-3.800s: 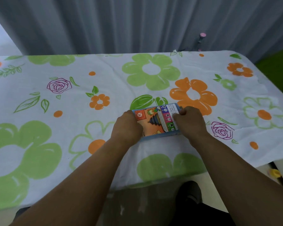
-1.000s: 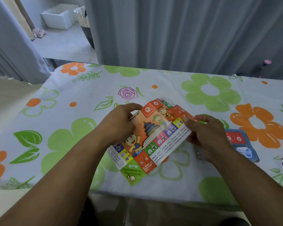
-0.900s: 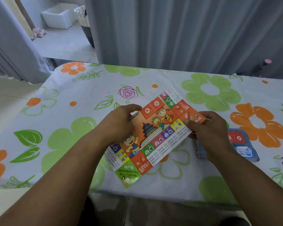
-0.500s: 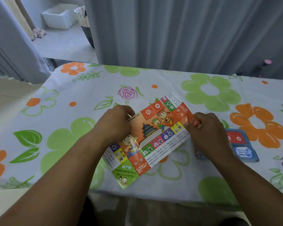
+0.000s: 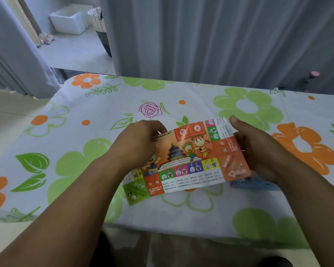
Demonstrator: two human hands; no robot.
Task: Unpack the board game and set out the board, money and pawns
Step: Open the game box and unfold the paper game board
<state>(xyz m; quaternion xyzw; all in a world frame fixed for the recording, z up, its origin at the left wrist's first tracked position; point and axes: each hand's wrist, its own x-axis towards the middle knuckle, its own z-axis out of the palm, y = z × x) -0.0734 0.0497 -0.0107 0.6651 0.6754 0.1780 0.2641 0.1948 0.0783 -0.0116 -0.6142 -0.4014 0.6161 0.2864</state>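
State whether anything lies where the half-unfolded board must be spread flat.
The blue box lies on the tablecloth, partly hidden under the board's right end, by the right hand. Elsewhere nothing visible obstructs.

This looks like a room in a home. The tabletop (image 5: 104, 105) is covered with a white cloth printed with big green and orange flowers. Long grey curtains (image 5: 201, 35) hang behind it. Through a gap, a white box (image 5: 69, 22) and a woven basket (image 5: 96, 18) stand on the floor (image 5: 75, 54).
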